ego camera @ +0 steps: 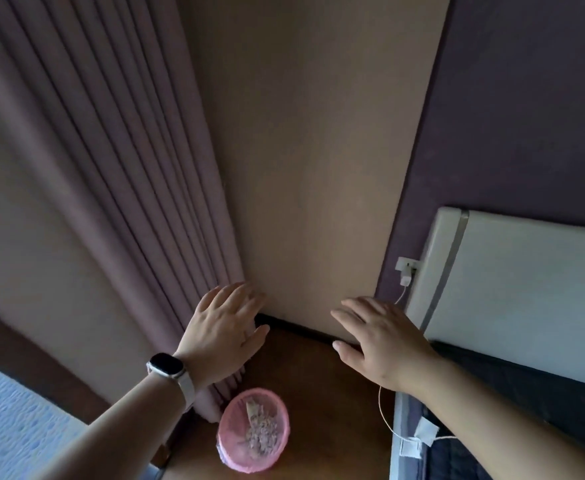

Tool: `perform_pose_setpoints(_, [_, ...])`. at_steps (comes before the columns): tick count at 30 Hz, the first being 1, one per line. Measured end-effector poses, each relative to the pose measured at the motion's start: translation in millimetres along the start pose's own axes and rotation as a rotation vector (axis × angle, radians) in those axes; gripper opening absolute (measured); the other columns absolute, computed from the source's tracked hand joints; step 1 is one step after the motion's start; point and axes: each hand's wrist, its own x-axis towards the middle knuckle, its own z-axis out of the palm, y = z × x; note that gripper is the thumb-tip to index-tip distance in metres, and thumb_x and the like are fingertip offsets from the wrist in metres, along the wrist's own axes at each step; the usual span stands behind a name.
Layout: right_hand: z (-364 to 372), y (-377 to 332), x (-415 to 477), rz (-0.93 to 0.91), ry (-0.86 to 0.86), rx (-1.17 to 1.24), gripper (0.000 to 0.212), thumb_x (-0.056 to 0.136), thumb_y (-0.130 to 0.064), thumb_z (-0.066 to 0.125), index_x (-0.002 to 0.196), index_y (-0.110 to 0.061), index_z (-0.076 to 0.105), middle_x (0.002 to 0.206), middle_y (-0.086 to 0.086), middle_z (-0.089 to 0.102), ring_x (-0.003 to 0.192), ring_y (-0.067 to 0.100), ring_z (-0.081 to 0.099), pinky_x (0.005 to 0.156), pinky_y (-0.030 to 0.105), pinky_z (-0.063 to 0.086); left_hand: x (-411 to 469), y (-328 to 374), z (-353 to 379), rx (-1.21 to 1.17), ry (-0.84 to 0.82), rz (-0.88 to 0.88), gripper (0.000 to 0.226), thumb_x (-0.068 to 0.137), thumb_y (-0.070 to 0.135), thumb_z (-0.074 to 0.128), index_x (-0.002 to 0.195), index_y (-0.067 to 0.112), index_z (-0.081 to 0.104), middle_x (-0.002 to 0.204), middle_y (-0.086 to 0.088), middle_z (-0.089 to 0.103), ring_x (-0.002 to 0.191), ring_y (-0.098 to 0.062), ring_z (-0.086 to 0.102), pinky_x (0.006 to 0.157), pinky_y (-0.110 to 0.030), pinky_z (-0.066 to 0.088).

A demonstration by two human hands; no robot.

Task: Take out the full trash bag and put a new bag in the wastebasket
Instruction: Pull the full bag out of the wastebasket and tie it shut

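Left grip (222, 327), right grip (381, 337) spread flat, empty; wastebasket (230, 460) below, lined with pink bag (241, 405), scraps (260, 436) inside.

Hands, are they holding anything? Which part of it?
Nothing is held. The left hand and the right hand are both open with straight fingers, and neither touches the pink-lined wastebasket.

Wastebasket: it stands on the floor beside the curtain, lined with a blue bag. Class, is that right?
Not quite: the head view shows the bag in the wastebasket is pink, not blue. It does stand on the floor beside the curtain.
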Motion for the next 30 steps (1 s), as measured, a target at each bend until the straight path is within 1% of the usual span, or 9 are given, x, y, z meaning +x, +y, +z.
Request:
perform_pose_setpoints(5, [19,25,66,-0.07,-0.069,0.019,0.057,0.092,-0.055,0.034,0.137,-0.022,0.046,0.141,0.001,0.047,0.13,0.023,0.04,0.106,0.041,0.034,39,-29,31,-0.003,-0.068,-0.06,0.055,0.088,0.052,0.041,0.131,0.023,0.057,0.133,-0.002,0.059,0.125,-0.026,0.053,0.103,-0.044,0.039])
perform_pose_setpoints(10, [46,41,134,-0.176,-0.1,0.105,0.059,0.091,-0.055,0.033,0.138,-0.021,0.047,0.142,0.004,0.048,0.13,0.024,0.042,0.106,0.041,0.035,55,-53,61,-0.001,-0.114,-0.18,0.053,0.087,0.051,0.047,0.132,0.024,0.055,0.138,-0.003,0.056,0.127,-0.026,0.051,0.104,-0.045,0.039])
perform_pose_setpoints(12, [67,50,167,-0.245,-0.127,0.13,0.062,0.092,-0.055,0.03,0.142,-0.021,0.043,0.146,0.005,0.044,0.133,0.024,0.038,0.108,0.041,0.032,58,-66,74,0.004,-0.123,-0.247,0.053,0.087,0.049,0.05,0.133,0.023,0.056,0.138,-0.004,0.056,0.127,-0.027,0.051,0.104,-0.046,0.04])
perform_pose_setpoints(15, [108,56,212,-0.389,-0.173,0.137,0.06,0.094,-0.054,0.033,0.145,-0.022,0.037,0.15,0.005,0.038,0.136,0.025,0.034,0.11,0.041,0.028,56,-81,94,0.046,-0.13,-0.333,0.053,0.086,0.047,0.051,0.13,0.02,0.059,0.135,-0.008,0.059,0.124,-0.029,0.054,0.101,-0.045,0.042])
perform_pose_setpoints(19, [152,49,263,-0.549,-0.214,0.177,0.057,0.09,-0.054,0.036,0.137,-0.022,0.045,0.14,0.005,0.049,0.127,0.026,0.045,0.103,0.042,0.038,42,-89,121,0.066,-0.132,-0.495,0.049,0.086,0.045,0.055,0.127,0.019,0.061,0.135,-0.007,0.059,0.123,-0.029,0.054,0.103,-0.043,0.039])
perform_pose_setpoints(22, [185,42,287,-0.632,-0.235,0.206,0.053,0.088,-0.054,0.04,0.129,-0.022,0.051,0.132,0.005,0.056,0.121,0.027,0.052,0.096,0.043,0.043,30,-89,146,0.069,-0.158,-0.587,0.048,0.086,0.047,0.053,0.126,0.021,0.061,0.134,-0.006,0.059,0.124,-0.027,0.051,0.102,-0.041,0.036])
perform_pose_setpoints(26, [249,34,294,-0.692,-0.227,0.243,0.051,0.088,-0.054,0.042,0.128,-0.023,0.049,0.13,0.003,0.056,0.12,0.024,0.05,0.094,0.041,0.045,5,-86,196,0.029,-0.185,-0.693,0.048,0.085,0.047,0.053,0.126,0.023,0.058,0.134,-0.005,0.058,0.123,-0.028,0.051,0.102,-0.043,0.038])
perform_pose_setpoints(28, [288,28,288,-0.705,-0.233,0.242,0.051,0.086,-0.055,0.043,0.127,-0.024,0.049,0.129,0.002,0.056,0.121,0.021,0.046,0.093,0.041,0.046,-17,-86,231,0.021,-0.19,-0.726,0.048,0.085,0.046,0.054,0.128,0.024,0.053,0.134,-0.004,0.057,0.123,-0.028,0.05,0.103,-0.042,0.036])
perform_pose_setpoints(30, [331,22,277,-0.719,-0.245,0.226,0.05,0.084,-0.054,0.043,0.123,-0.023,0.052,0.123,0.002,0.059,0.116,0.02,0.047,0.089,0.04,0.048,-41,-87,273,0.012,-0.199,-0.746,0.05,0.086,0.045,0.055,0.131,0.025,0.048,0.134,-0.004,0.057,0.123,-0.028,0.05,0.103,-0.041,0.034])
